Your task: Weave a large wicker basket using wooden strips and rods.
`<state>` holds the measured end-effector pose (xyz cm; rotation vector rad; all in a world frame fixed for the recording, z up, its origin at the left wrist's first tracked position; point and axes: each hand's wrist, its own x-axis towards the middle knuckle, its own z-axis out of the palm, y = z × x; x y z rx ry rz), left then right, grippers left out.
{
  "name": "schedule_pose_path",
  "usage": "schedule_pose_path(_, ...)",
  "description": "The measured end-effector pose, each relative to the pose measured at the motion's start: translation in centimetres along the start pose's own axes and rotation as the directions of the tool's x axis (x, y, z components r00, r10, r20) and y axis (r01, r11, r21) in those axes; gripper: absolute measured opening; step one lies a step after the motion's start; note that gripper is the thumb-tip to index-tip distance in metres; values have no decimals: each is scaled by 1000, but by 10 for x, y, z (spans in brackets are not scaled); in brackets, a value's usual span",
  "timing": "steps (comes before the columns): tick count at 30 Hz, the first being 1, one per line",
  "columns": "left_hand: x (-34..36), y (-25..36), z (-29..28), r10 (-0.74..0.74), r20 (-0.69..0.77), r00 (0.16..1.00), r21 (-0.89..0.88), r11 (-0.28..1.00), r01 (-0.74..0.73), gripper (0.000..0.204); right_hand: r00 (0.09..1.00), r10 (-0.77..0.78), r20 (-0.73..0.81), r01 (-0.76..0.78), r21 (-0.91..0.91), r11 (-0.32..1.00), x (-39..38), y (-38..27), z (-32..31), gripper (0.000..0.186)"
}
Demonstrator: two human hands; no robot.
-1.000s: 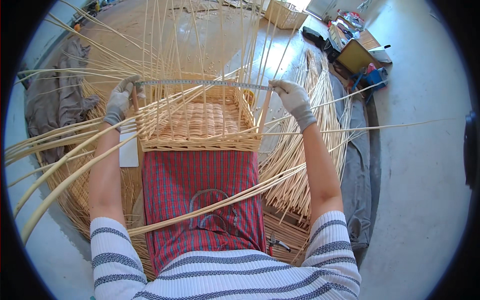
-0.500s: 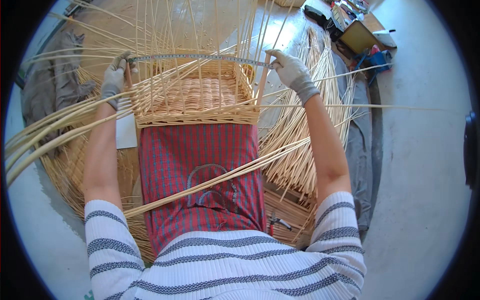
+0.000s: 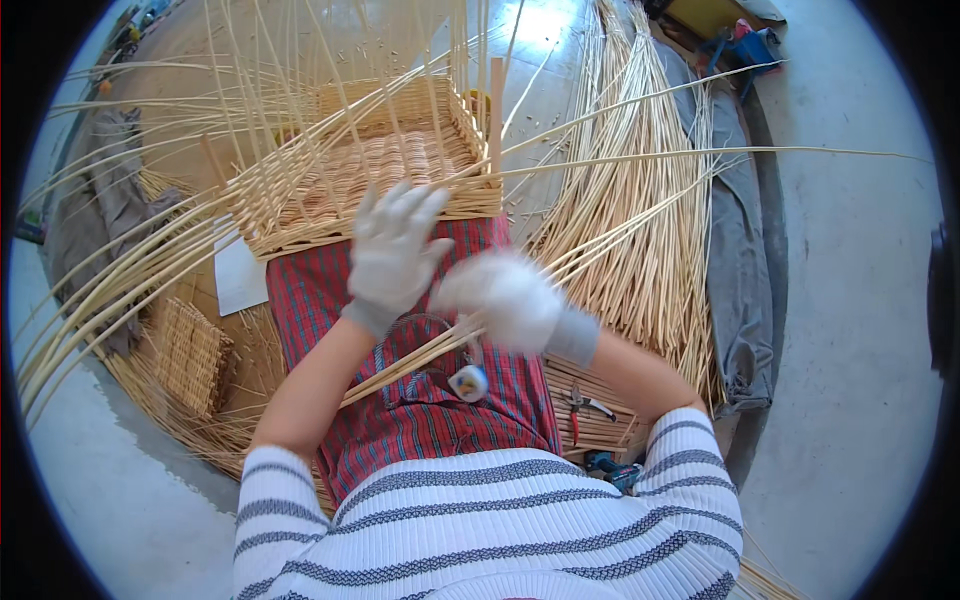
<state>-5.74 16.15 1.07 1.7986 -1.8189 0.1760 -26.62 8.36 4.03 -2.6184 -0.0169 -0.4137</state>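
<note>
A square wicker basket with a woven base and long upright stakes sits at the far end of a red checked cloth. My left hand, in a pale work glove, is in front of the basket's near wall with its fingers stretched out and nothing in them. To its right, my right hand, gloved too, is smeared by motion, so its fingers and any hold are unclear. Below it, a small white tape measure shows against the cloth. Several wicker rods cross the cloth beneath my hands.
A large bundle of wicker rods lies on the right beside a grey cloth. Pruning shears and a power tool are at the near right. Long rods fan out left, above a woven panel and white paper.
Both hands have come from the basket's sides to the middle, nearer to me. The tape stretched across the basket no longer shows there. The basket is tilted and shifted slightly left.
</note>
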Motion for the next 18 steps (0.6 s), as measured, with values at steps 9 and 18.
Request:
schedule_pose_path(9, 79, 0, 82, 65, 170, 983, -83, 995, -52, 107, 868, 57, -494, -458, -750, 477, -58, 235, -109, 34)
schedule_pose_path(18, 77, 13, 75, -20, 226, 974, -7, 1000, 23, 100, 572, 790, -219, -781, -438, 445, -100, 168, -95, 56)
